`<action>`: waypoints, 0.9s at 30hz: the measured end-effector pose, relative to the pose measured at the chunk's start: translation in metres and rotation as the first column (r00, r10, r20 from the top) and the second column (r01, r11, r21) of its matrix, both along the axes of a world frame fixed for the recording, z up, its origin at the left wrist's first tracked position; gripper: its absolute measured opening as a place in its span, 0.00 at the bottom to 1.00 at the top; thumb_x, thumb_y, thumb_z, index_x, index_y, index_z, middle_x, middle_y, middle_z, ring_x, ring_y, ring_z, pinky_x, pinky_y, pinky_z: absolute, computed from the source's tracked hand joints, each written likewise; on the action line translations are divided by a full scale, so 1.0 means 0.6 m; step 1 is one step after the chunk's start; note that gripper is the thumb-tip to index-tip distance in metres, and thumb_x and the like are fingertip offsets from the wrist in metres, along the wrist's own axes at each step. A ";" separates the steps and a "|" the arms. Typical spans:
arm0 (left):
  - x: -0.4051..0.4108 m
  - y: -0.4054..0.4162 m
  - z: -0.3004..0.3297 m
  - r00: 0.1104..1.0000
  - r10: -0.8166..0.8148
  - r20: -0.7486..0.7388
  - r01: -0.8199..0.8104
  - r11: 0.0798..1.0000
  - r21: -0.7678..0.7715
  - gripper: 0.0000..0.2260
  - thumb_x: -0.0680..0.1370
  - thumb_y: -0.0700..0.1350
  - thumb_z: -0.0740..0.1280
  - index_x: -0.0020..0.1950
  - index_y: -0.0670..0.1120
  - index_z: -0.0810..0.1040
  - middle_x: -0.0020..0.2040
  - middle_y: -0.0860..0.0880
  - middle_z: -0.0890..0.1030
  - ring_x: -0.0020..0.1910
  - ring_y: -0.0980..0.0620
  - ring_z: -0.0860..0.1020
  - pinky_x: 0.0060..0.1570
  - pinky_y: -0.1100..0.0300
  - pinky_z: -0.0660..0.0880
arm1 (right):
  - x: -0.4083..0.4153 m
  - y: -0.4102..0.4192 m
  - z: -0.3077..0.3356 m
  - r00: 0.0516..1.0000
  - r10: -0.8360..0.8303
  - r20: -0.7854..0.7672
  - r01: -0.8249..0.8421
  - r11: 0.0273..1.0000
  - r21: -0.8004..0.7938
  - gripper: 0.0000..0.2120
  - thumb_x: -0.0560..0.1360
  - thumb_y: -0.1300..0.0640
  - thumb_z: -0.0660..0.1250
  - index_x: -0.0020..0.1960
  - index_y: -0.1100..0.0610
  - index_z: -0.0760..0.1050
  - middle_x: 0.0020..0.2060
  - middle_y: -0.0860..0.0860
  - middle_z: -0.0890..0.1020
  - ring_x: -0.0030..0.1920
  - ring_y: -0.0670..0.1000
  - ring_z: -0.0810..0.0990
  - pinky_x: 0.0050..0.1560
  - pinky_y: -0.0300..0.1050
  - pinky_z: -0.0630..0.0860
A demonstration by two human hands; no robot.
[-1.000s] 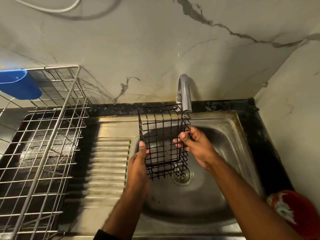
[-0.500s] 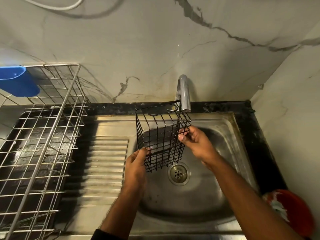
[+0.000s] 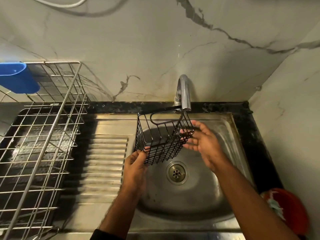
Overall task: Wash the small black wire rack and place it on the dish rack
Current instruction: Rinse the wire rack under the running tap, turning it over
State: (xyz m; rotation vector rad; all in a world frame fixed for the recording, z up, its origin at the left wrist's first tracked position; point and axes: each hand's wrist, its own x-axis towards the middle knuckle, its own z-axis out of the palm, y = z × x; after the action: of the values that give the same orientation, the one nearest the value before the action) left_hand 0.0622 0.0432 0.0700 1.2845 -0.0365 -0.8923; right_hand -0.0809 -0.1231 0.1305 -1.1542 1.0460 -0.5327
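A person is holding the small black wire rack [image 3: 162, 137] tilted over the sink [image 3: 230, 122], just under the tap [image 3: 185, 94]. The left hand [image 3: 134, 168], at the rack's seven o'clock, is gripping its lower corner with curled fingers; the right hand [image 3: 201, 137], at three o'clock, is lying loosely open against the wires. With one hand truly gripping, the rack could slip into the basin. Any running water is hard to make out. The dish rack [image 3: 52, 129], at nine o'clock, is cut off.
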 end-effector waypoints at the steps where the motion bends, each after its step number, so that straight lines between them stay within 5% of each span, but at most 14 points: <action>1: -0.001 0.003 0.003 1.000 -0.005 0.019 0.005 1.000 -0.020 0.18 0.73 0.44 0.73 0.57 0.32 0.79 0.49 0.38 0.84 0.52 0.43 0.80 0.56 0.47 0.74 | -0.003 -0.002 0.006 0.999 -0.047 -0.003 0.047 0.999 0.002 0.13 0.85 0.60 0.56 0.65 0.53 0.75 0.55 0.55 0.86 0.53 0.57 0.85 0.55 0.56 0.82; 5: -0.008 0.018 0.017 0.979 -0.082 0.188 0.085 0.996 -0.008 0.17 0.72 0.48 0.75 0.56 0.38 0.84 0.53 0.37 0.85 0.57 0.37 0.82 0.65 0.38 0.75 | -0.008 -0.008 0.032 0.997 -0.053 -0.061 0.046 0.993 -0.108 0.21 0.84 0.43 0.55 0.59 0.55 0.80 0.50 0.52 0.87 0.50 0.51 0.86 0.51 0.48 0.82; 8: -0.008 0.024 0.033 0.947 -0.082 0.310 0.097 0.995 -0.034 0.11 0.74 0.44 0.74 0.55 0.43 0.85 0.54 0.38 0.86 0.58 0.35 0.82 0.64 0.37 0.76 | -0.006 -0.003 0.043 0.997 -0.065 -0.040 0.062 0.994 -0.089 0.19 0.85 0.47 0.56 0.60 0.58 0.80 0.53 0.54 0.86 0.52 0.50 0.84 0.53 0.46 0.79; 10: -0.005 0.028 0.043 0.917 -0.062 0.395 0.086 0.995 -0.044 0.09 0.75 0.40 0.74 0.54 0.40 0.84 0.56 0.38 0.85 0.60 0.35 0.81 0.65 0.39 0.77 | -0.006 0.002 0.041 0.998 -0.055 -0.040 0.053 0.997 -0.049 0.19 0.85 0.47 0.54 0.59 0.55 0.80 0.53 0.50 0.86 0.55 0.47 0.83 0.64 0.50 0.76; 12: -0.004 0.037 0.050 0.869 -0.047 0.493 0.071 0.997 -0.030 0.05 0.75 0.34 0.75 0.50 0.35 0.83 0.56 0.39 0.83 0.62 0.40 0.80 0.65 0.47 0.78 | -0.007 0.007 0.034 0.999 -0.025 -0.031 0.025 1.000 0.004 0.20 0.85 0.43 0.52 0.61 0.50 0.79 0.57 0.49 0.84 0.62 0.48 0.80 0.74 0.56 0.66; 15: -0.010 0.054 0.064 0.783 -0.084 0.616 0.086 0.996 0.026 0.04 0.73 0.32 0.76 0.46 0.38 0.84 0.57 0.48 0.83 0.63 0.58 0.79 0.60 0.68 0.74 | -0.006 0.007 0.028 0.998 0.035 0.059 -0.044 0.986 0.164 0.34 0.81 0.33 0.46 0.76 0.54 0.68 0.72 0.52 0.74 0.72 0.51 0.71 0.78 0.56 0.56; 18: -0.015 0.066 0.072 0.649 -0.136 0.749 0.089 0.991 0.103 0.06 0.71 0.35 0.78 0.46 0.42 0.85 0.55 0.48 0.83 0.59 0.64 0.79 0.55 0.75 0.72 | -0.004 0.003 0.024 0.989 0.082 0.122 -0.114 0.952 0.284 0.36 0.78 0.28 0.48 0.72 0.51 0.72 0.67 0.52 0.78 0.64 0.53 0.76 0.72 0.57 0.63; 21: -0.008 0.071 0.072 0.511 -0.163 0.844 0.054 0.986 0.157 0.07 0.70 0.36 0.79 0.47 0.42 0.86 0.56 0.46 0.83 0.62 0.61 0.77 0.58 0.76 0.70 | 0.000 0.001 0.014 0.990 0.083 0.110 -0.114 0.939 0.325 0.25 0.79 0.39 0.63 0.68 0.54 0.76 0.60 0.57 0.82 0.59 0.59 0.81 0.62 0.56 0.74; 24: 0.000 0.074 0.065 0.420 -0.212 0.883 0.036 0.975 0.217 0.11 0.70 0.36 0.80 0.50 0.41 0.87 0.57 0.47 0.83 0.67 0.55 0.75 0.63 0.77 0.66 | 0.012 0.004 0.004 0.997 -0.009 0.074 -0.012 0.960 0.278 0.14 0.81 0.56 0.62 0.65 0.53 0.77 0.57 0.57 0.79 0.53 0.57 0.77 0.55 0.56 0.74; 27: 0.002 0.076 0.055 0.436 -0.229 0.870 -0.001 0.967 0.255 0.11 0.72 0.40 0.79 0.54 0.42 0.87 0.56 0.47 0.85 0.62 0.65 0.77 0.60 0.77 0.68 | 0.028 0.008 0.002 0.995 -0.077 0.063 0.065 0.983 0.173 0.12 0.81 0.57 0.62 0.60 0.48 0.79 0.55 0.55 0.80 0.52 0.55 0.75 0.50 0.54 0.73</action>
State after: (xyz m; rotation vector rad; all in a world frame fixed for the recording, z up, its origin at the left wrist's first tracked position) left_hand 0.0636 0.0891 0.1032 1.8756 -0.9267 -0.2010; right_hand -0.0638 -0.1184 0.1319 -0.9442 1.0544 -0.5254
